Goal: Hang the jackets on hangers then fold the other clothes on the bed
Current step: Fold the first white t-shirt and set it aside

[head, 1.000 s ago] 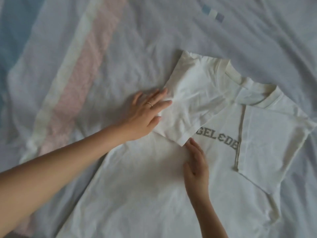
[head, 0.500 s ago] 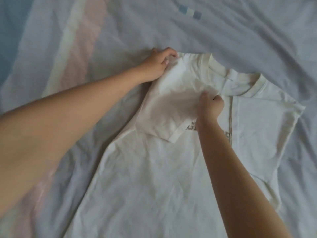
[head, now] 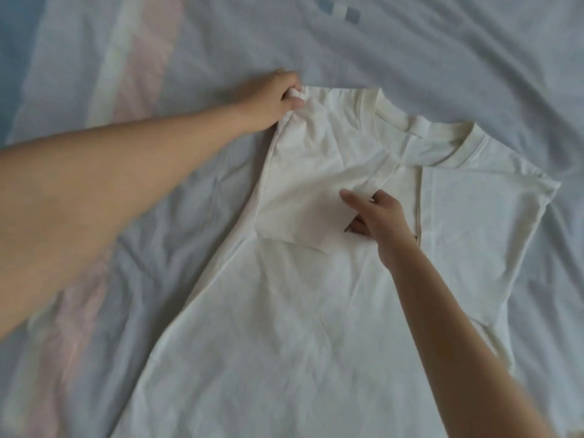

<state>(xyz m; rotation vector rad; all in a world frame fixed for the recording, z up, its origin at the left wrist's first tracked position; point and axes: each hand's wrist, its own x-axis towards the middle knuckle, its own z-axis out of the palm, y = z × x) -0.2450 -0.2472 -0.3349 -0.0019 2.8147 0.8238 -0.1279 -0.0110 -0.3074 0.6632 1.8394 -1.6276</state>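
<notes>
Gripping cream cotton T-shirt (head: 300, 311) at shoulder corner, left of its ribbed collar (head: 388, 116), with my left hand (head: 275, 99). My right hand (head: 379, 216) pinches folded sleeve (head: 300, 210) below the collar.

Wrinkled pale blue-grey bed sheet (head: 442, 58) fills view; pink stripe (head: 148, 67) runs down it; cream stripe (head: 117, 64) just left of pink stripe; small blue squares (head: 339, 11) well right of pink stripe's far end; soft, dim light

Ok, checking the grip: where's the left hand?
In the head view, the left hand grips the shirt's shoulder corner at upper left, left of the collar.
</notes>
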